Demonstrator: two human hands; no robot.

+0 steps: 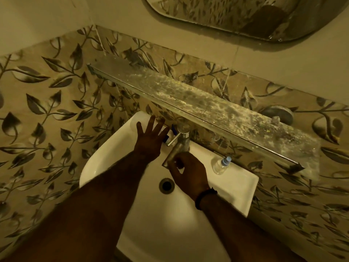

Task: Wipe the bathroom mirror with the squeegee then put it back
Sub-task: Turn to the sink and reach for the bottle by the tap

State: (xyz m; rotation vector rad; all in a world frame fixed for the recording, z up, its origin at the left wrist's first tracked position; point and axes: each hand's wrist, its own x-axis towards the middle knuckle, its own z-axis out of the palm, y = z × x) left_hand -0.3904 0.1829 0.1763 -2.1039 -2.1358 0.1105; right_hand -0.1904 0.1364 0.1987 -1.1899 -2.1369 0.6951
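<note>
Left hand (pixel 150 138) is spread flat with straight fingers over the back rim of the white ceramic basin (pixel 236 184), holding nothing, likely reaching for the blue-and-white object (pixel 168 138) half hidden behind it beside the chrome tap (pixel 180 140). That may be the squeegee, too covered to confirm. Right hand (pixel 188 172) is curled at the tap spout; whether it grips is unclear. Oval mirror (pixel 226 14) above shows streaks and droplets.

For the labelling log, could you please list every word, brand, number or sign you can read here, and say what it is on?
None can be read.
Small clear plastic bottle with pale blue cap on the white ceramic sink rim: no label legible.
Blue and white object behind the left hand: mostly hidden, any print too blurred.
Steel tap, glass shelf: no markings show.
</note>
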